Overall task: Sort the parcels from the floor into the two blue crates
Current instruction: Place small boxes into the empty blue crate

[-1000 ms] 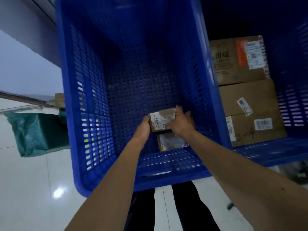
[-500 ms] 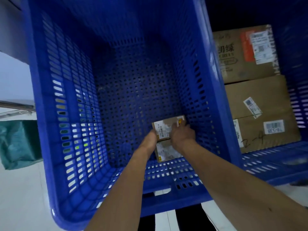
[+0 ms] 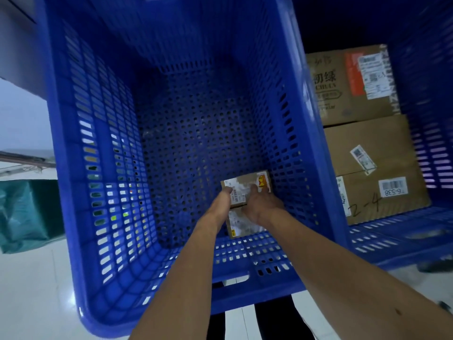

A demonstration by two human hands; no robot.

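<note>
- Hands first: your left hand (image 3: 221, 204) and right hand (image 3: 261, 204) both reach deep into the large blue perforated plastic crate (image 3: 81, 168), and together they grip a small brown cardboard parcel with a white label and a red-and-yellow sticker (image 3: 247, 186), the left on its left edge, the right over its near right corner.
- That parcel sits low in the crate, at the near right of the floor, just beside the right wall.
- Below your hands lies a second small brown cardboard parcel with a white label (image 3: 241, 223), pressed against the crate's near wall; the held parcel overlaps its far edge, and you cannot tell whether they touch.
- Your open room is to the left and far side: the rest of the perforated floor is bare up to the left and far walls.
- To your right, the second blue slatted plastic crate (image 3: 431, 153) stands beside the first and holds a printed brown carton with an orange patch (image 3: 343, 94) at the far end and a plain brown carton with barcode labels (image 3: 382, 153) nearer you, with little free space around them.
- Outside on the left, a green plastic bag (image 3: 22, 214) lies on the pale tiled floor (image 3: 36, 290).
</note>
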